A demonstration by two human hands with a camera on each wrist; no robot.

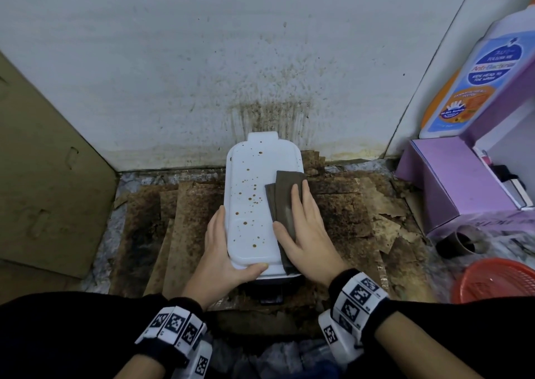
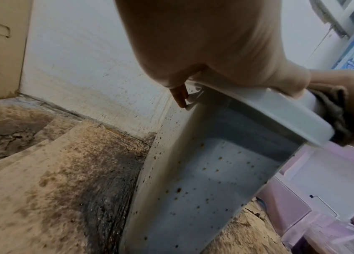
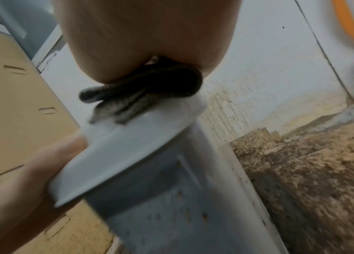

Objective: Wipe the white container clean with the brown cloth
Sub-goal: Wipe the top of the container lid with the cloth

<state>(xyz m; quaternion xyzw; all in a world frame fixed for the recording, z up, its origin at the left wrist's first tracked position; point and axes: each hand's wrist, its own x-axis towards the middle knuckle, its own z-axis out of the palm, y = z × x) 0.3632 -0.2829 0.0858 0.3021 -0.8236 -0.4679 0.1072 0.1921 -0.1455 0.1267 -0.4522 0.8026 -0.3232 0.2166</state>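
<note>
The white container [image 1: 254, 205], a long rounded-cornered box whose flat top is speckled with brown spots, stands lengthwise from near to far on stained brown sheets, with the folded brown cloth [image 1: 285, 202] lying flat along the right side of that top.

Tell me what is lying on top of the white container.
On the white container lie brown spots and, along its right side, the folded brown cloth, pressed flat by the right hand. Any spots beneath the cloth are covered.
</note>
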